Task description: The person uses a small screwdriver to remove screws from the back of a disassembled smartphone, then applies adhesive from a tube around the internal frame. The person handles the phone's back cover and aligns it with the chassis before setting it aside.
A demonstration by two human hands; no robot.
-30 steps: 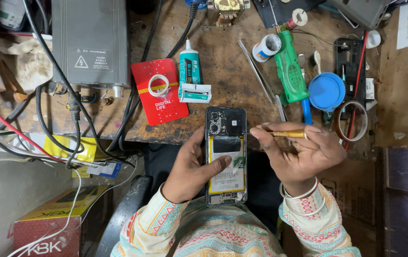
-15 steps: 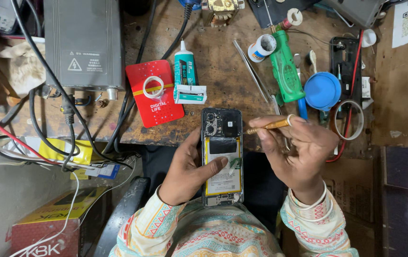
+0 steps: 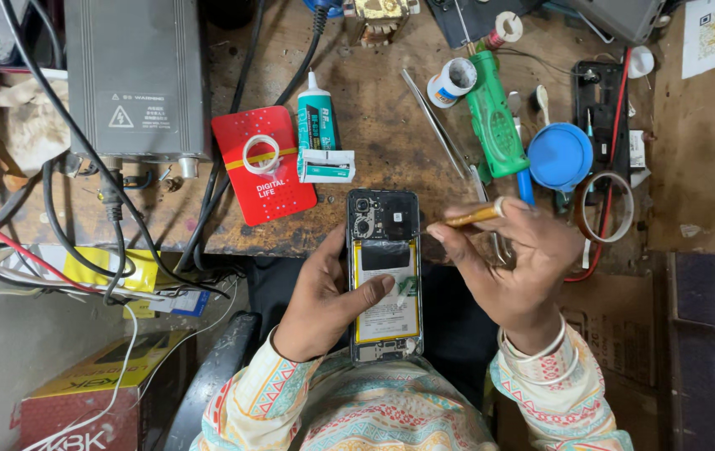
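The opened phone point(image 3: 385, 274), back cover off and battery exposed, lies with its long axis running away from me, camera end toward the counter point(image 3: 382, 142). My left hand point(image 3: 324, 301) cradles it from the left, thumb pressed on the battery. My right hand point(image 3: 516, 263), just beside its upper right edge, pinches a thin brass-coloured tool point(image 3: 472, 216), tip aimed leftward at the phone's top.

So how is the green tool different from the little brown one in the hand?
The green tool is fat and lies on the bench, untouched; the brown tool is thin and held in the right hand, above the opened phone. Both are stick-shaped.
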